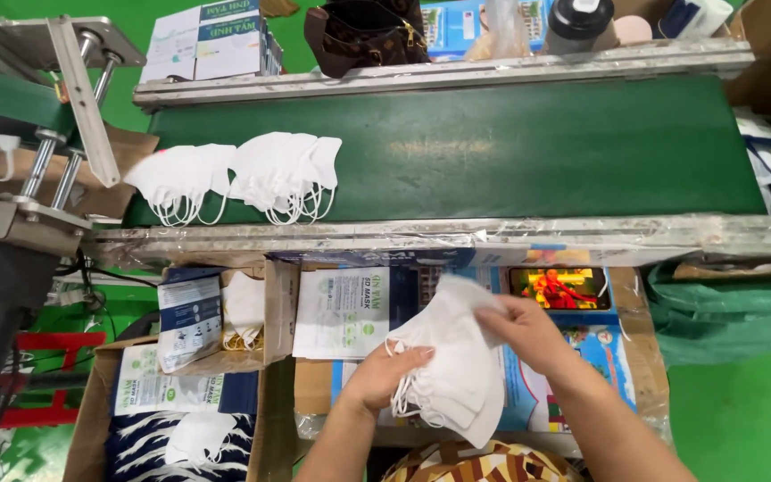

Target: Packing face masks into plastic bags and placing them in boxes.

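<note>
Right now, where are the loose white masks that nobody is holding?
In the head view, the loose white masks lie in two heaps on the left end of the green conveyor belt, beyond both hands.

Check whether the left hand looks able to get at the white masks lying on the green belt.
Probably not right away: the left hand is holding a stack of white masks with the right hand. The path up to the masks on the belt looks unobstructed.
</note>
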